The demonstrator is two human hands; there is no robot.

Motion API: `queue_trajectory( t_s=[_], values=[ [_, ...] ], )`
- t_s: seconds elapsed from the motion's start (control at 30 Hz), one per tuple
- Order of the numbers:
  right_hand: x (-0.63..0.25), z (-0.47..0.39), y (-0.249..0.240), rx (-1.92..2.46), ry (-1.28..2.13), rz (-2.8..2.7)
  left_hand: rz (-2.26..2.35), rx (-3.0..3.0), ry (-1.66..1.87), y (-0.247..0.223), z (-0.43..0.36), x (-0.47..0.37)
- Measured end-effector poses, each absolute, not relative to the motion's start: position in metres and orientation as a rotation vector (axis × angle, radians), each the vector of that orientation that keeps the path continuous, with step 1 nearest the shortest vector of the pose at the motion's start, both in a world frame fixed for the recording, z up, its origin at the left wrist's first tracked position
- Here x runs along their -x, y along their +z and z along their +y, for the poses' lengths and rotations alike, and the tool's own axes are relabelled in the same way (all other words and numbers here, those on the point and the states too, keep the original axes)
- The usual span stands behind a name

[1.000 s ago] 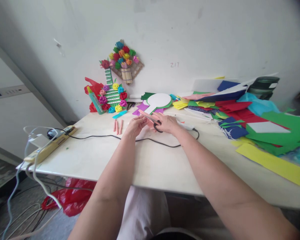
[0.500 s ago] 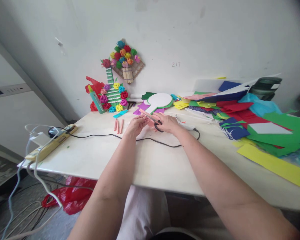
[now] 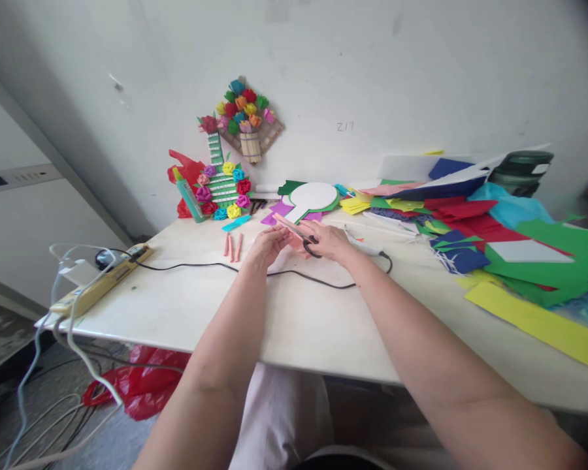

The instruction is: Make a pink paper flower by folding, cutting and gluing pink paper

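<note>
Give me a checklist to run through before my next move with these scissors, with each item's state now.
1. Scissors held in the right hand: ok.
2. Pink paper held by the left hand: ok.
3. Left fingertips out of the blades' path: cannot tell; they are very close.
4. Black cord routed away from the forearms: not ok; it passes beneath both.
5. Three pink rolls apart from the left hand: ok.
</note>
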State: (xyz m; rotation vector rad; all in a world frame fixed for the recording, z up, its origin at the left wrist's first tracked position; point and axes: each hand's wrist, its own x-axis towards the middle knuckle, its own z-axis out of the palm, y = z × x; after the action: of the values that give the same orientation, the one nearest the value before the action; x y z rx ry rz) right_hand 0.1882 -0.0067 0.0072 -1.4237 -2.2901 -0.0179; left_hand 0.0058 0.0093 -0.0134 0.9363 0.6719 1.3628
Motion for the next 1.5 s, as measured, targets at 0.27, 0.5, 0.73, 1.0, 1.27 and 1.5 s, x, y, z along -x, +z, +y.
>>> queue_trajectory(
  t_s=[0.27, 0.5, 0.73, 1.0, 1.27, 1.5],
  values=[
    [-0.1893, -0.0066, 0.0068, 1.433, -0.006, -2.293, 0.707, -0.890, 1.421, -0.0098, 0.0077, -0.0037],
    [-0.1893, -0.0069, 0.0078, 1.430, -0.007, -2.299, 0.692, -0.915, 1.401, -0.0103, 0.0074, -0.0028],
    [-0.1885, -0.0088, 0.0093, 1.457, -0.017, -2.304, 0.674, -0.941, 1.373, -0.0131, 0.0096, -0.0029],
    [-0.1881, -0.0071, 0.0068, 1.448, -0.035, -2.293, 0.644, -0.973, 1.330, -0.0132, 0.0082, -0.0060],
    [-0.1893, -0.0038, 0.0048, 1.412, -0.013, -2.297, 0.642, -0.998, 1.317, -0.0132, 0.0077, -0.0059],
    [-0.1891, -0.0040, 0.0037, 1.412, -0.015, -2.293, 0.643, -0.965, 1.335, -0.0156, 0.0104, -0.0053]
  ],
)
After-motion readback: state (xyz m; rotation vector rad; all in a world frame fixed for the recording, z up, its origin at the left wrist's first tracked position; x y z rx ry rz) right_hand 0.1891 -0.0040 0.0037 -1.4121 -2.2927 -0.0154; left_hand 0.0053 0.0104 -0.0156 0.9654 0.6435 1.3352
